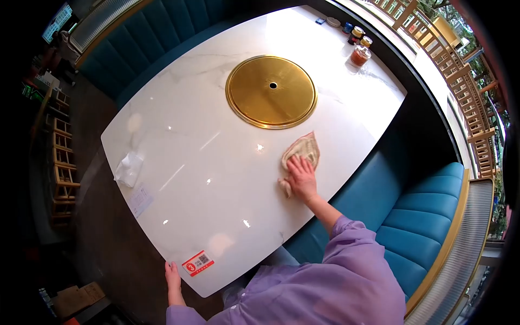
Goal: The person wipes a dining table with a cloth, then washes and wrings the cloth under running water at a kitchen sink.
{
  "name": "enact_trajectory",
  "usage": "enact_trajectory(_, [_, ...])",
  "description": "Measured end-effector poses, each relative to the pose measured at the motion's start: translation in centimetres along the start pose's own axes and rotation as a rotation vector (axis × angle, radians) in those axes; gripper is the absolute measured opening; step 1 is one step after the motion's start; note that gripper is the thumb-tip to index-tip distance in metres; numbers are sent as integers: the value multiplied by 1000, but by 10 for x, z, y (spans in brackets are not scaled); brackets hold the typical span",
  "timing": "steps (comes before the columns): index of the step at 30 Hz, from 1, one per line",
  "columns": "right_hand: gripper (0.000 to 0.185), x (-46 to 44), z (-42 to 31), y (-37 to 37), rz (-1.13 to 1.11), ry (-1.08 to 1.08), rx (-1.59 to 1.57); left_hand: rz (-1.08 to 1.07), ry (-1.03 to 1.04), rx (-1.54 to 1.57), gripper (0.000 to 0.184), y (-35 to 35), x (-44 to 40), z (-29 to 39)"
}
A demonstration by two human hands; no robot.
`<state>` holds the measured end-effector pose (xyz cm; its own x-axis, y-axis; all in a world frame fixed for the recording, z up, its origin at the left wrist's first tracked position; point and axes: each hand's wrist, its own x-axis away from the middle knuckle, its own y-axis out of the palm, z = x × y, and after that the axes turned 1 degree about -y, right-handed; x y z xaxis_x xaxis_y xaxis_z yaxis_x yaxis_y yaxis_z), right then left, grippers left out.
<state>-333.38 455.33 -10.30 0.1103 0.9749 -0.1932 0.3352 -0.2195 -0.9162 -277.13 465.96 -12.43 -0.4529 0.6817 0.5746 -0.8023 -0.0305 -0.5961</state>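
My right hand (pixel 301 176) lies on a beige cloth (pixel 307 149) with a pinkish edge, pressing it on the white marble-look table (pixel 216 179) in front of the round gold plate (pixel 271 92). Its fingers are spread over the cloth, part of which bunches out at the left of the palm. At the table's near left edge is my left hand (pixel 173 276), with its fingertips at the rim, beside a red and white sticker (pixel 198 263) with a QR code. Its fingers look close together, and whether they grip the edge is unclear.
Crumpled white tissue (pixel 129 169) and a printed paper (pixel 141 202) lie near the left edge. Several jars, including one with red contents (pixel 360 55), stand at the far right corner. Teal bench seats (pixel 417 222) flank the table. A person (pixel 66 51) is in the far left background.
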Motion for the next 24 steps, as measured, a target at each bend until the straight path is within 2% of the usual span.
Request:
enact_trajectory(2, [46,29,-66,0,-258,-484,-217,13,-43,-37,56,4,7,17])
enact_trajectory(4, [43,34,-64,5,-380,-813,-348,21,-78,-45,56,1,0,10])
enact_trajectory(6, [40,15,-28,4,-361,-724,-282,31,-104,-31,54,-2,0,6])
enact_trajectory(7, [38,-4,-6,-14,-240,-598,-216,43,-128,-63,53,1,4,17])
enact_trajectory(8, [40,-25,24,-23,-149,-432,-114,95,-54,77,49,5,-13,-9])
enact_trajectory(9, [36,-44,56,-34,-124,-217,-35,28,-9,104,47,2,-9,-7])
enact_trajectory(10, [38,-64,95,-37,-43,-89,47,73,-67,-22,47,5,11,20])
enact_trajectory(12, [38,-104,167,-40,25,58,105,182,35,-55,49,12,14,17])
enact_trajectory(14, [37,-134,213,-36,90,54,155,216,5,-6,49,10,9,6])
enact_trajectory(16, [37,-147,224,-38,91,32,155,243,-15,54,50,21,3,-4])
enact_trajectory(18, [38,-159,240,-45,58,-40,103,638,26,-284,48,44,2,0])
enact_trajectory(20, [38,-179,267,-63,10,-150,62,701,1,-407,48,99,54,81])
enact_trajectory(22, [39,-201,317,-75,-32,-154,95,694,-175,-215,48,156,90,144])
enact_trajectory(23, [39,-208,352,-87,-23,-83,125,733,97,-184,45,179,71,112])
enact_trajectory(24, [40,-212,394,-93,18,49,179,667,164,-155,44,209,71,120])
